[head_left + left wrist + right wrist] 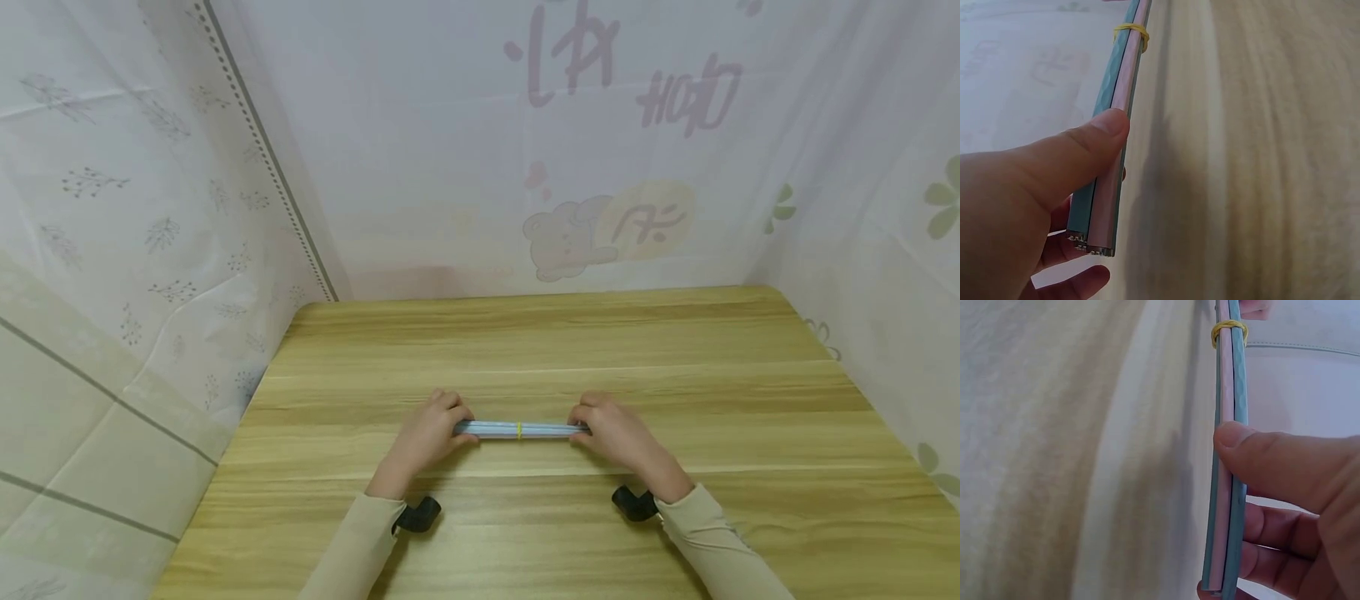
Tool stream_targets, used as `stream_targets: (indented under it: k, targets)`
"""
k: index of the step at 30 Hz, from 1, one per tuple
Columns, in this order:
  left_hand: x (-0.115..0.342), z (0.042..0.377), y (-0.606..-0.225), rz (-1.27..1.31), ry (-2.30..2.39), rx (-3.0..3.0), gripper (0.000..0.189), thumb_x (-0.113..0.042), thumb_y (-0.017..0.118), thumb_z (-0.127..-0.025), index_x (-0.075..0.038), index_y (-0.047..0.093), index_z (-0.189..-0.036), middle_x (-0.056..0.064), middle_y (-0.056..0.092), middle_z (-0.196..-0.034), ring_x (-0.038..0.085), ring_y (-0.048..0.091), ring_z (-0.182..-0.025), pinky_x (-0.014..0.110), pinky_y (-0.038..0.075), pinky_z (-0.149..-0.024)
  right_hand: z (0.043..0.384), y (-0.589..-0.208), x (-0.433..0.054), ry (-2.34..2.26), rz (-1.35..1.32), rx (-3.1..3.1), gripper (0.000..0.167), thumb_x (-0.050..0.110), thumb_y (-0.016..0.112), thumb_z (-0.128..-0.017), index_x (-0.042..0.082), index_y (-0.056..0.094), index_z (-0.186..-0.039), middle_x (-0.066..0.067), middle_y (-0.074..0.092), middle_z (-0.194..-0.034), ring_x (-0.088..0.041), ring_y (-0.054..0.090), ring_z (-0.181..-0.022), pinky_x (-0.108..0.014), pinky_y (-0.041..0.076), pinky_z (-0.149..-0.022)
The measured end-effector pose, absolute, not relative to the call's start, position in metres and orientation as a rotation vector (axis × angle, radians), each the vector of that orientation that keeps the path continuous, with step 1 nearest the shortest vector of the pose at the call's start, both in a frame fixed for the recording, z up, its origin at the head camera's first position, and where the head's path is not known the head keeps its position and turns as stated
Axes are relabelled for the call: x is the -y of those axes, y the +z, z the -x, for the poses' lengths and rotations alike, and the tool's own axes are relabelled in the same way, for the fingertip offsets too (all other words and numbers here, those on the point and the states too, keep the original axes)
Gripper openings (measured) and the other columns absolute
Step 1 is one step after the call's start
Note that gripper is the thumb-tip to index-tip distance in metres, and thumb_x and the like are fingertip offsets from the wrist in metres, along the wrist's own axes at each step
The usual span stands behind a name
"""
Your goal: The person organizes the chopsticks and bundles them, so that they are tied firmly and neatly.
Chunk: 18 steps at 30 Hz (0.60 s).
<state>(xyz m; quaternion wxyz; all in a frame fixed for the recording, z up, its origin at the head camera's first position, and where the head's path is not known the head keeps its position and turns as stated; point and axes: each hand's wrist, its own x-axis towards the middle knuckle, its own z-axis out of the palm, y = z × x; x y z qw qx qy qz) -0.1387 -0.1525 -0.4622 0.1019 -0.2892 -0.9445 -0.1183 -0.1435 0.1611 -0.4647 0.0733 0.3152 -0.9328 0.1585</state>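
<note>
A bundle of slim blue and pink sticks (491, 430), bound at its middle by a yellow rubber band (519, 431), lies crosswise between both hands. My left hand (431, 432) grips its left end. In the left wrist view the thumb (1100, 131) presses across the pink and blue faces, and small ridges show on the sticks' cut ends. The other end is pinched by my right hand (611, 427), whose thumb (1241, 440) lies along the near side in the right wrist view, with its fingers behind. The band sits well away from both thumbs.
Below the hands is a wood-grain table (525, 342). Pale printed curtains (420, 150) hang behind it and on both sides. Black wrist devices (418, 515) stick out inward from the light sleeves (352, 546).
</note>
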Motion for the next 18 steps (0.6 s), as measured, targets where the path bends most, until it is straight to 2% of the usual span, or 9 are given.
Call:
stream_targets:
  k: [11, 14, 18]
  targets:
    - [0.1509, 0.1387, -0.4704, 0.869, -0.346, 2.778, 0.034, -0.041, 0.077, -0.073, -0.014, 0.071, -0.093, -0.004, 0.058, -0.089, 0.013, 0.048, -0.08, 0.03, 0.047, -0.074, 0.1437, -0.4721, -0.1611, 0.48, -0.93, 2.838, 0.019, 0.025, 0.081, -0.075, 0.016, 0.065, -0.082, 0.006, 0.057, -0.079, -0.004, 0.048, -0.065, -0.02, 0.041, -0.056]
    - [0.1506, 0.1383, -0.4695, 0.856, -0.358, 2.787, 0.034, -0.041, 0.077, -0.073, -0.014, 0.071, -0.093, -0.004, 0.058, -0.089, 0.014, 0.051, -0.082, 0.033, 0.048, -0.088, 0.144, -0.4727, -0.1607, 0.467, -0.933, 2.84, 0.019, 0.024, 0.081, -0.074, 0.016, 0.065, -0.081, 0.006, 0.057, -0.079, -0.004, 0.048, -0.065, -0.02, 0.041, -0.056]
    - [0.1499, 0.1376, -0.4691, 0.842, -0.368, 2.805, 0.034, -0.04, 0.078, -0.073, -0.014, 0.071, -0.094, -0.004, 0.059, -0.09, 0.015, 0.054, -0.086, 0.039, 0.039, -0.105, 0.1438, -0.4726, -0.1602, 0.455, -0.939, 2.836, 0.019, 0.024, 0.081, -0.074, 0.016, 0.065, -0.081, 0.006, 0.056, -0.078, -0.004, 0.048, -0.065, -0.02, 0.041, -0.056]
